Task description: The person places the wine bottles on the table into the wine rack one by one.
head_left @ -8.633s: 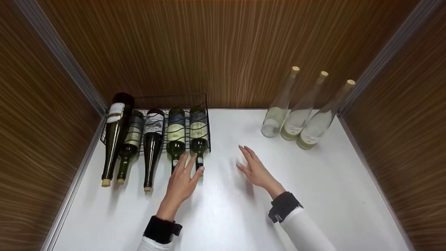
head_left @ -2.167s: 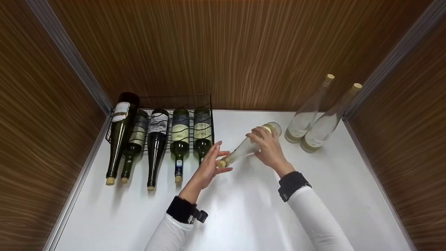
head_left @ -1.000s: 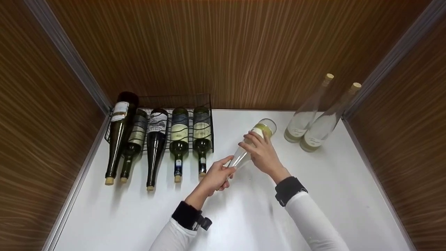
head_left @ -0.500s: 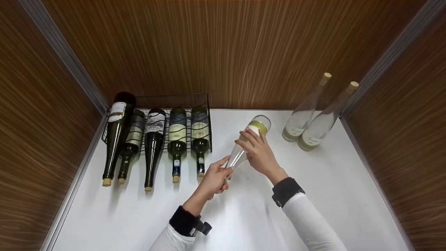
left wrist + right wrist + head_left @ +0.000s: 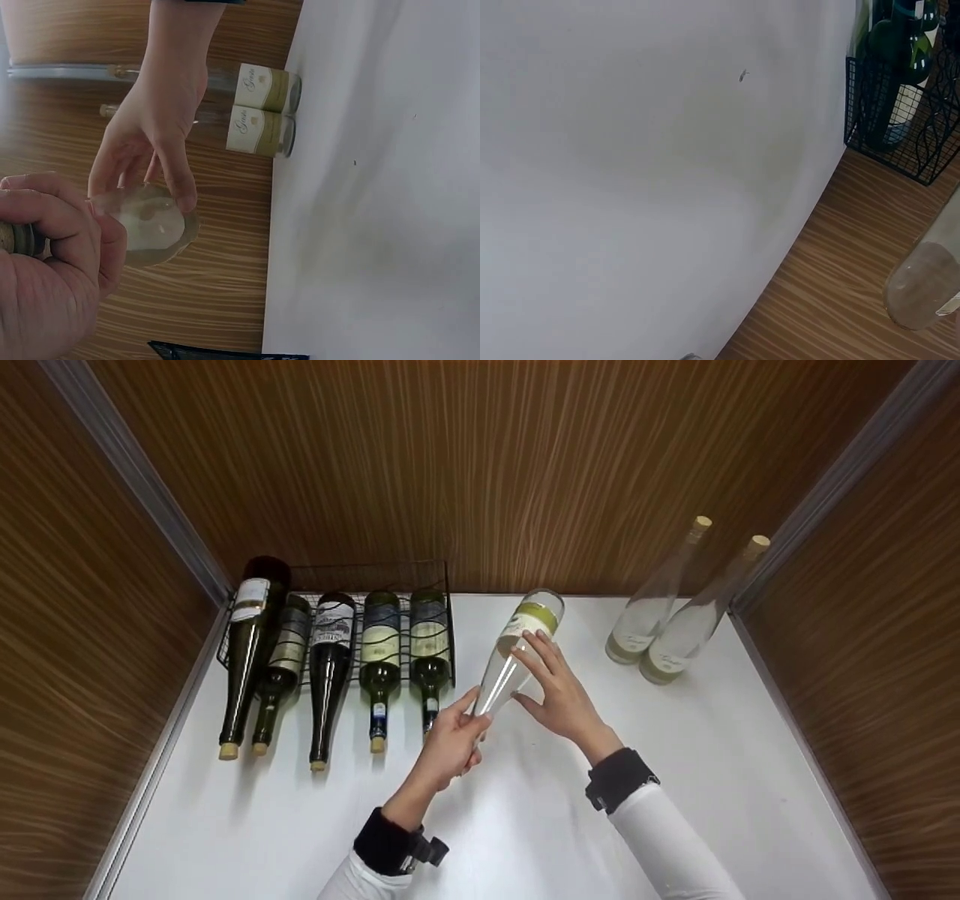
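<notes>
My left hand (image 5: 450,742) grips the neck of a clear glass bottle (image 5: 529,622); the cork end shows beside the curled fingers in the left wrist view. The bottle slants, its base up and away to the right. My right hand (image 5: 562,701) lies along the bottle's body with straight, spread fingers, and its thumb (image 5: 184,196) is at the glass. The right wrist view shows only the bottle's lower part (image 5: 926,289), not the hand. Left of the bottle, a black wire rack (image 5: 448,585) holds several dark green wine bottles (image 5: 382,645), necks toward me.
Two more clear corked bottles, one (image 5: 641,622) beside the other (image 5: 679,637), stand upright at the back right. The leftmost dark bottle (image 5: 244,660) lies higher than its neighbours. Wood-grain panels (image 5: 495,472) enclose the white surface (image 5: 525,825) behind and on both sides.
The clear bottle left its place at the back right and came toward the middle. My left hand took its neck. Lately it moved left and turned steeper, while the right hand's fingers loosened.
</notes>
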A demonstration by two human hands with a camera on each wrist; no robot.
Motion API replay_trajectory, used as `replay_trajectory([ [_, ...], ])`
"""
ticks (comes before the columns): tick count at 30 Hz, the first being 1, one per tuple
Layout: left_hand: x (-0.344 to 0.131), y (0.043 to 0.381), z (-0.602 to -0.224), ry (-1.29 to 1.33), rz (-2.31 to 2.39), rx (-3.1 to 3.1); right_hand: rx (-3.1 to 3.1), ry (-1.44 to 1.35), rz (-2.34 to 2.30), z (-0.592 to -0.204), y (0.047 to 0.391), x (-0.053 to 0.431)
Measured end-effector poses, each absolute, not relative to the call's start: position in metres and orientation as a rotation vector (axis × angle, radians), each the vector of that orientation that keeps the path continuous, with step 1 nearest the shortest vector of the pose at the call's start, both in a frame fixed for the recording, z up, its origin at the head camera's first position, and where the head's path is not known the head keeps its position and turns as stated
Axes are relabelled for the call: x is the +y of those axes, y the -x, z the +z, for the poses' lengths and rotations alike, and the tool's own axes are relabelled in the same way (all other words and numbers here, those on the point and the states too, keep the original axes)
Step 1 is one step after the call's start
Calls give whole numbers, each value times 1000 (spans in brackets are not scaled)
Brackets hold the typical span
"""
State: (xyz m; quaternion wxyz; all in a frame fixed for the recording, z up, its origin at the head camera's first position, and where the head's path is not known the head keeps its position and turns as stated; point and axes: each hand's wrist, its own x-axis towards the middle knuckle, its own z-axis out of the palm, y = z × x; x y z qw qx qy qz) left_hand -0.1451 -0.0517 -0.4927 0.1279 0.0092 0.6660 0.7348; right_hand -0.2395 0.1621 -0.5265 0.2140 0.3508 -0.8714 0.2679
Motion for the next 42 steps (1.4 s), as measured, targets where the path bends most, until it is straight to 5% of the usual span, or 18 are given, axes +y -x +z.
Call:
replay_trajectory([
  [42, -155, 146, -475, 358, 2444, 2018, -2530, -933, 1209, -535, 221, 139],
])
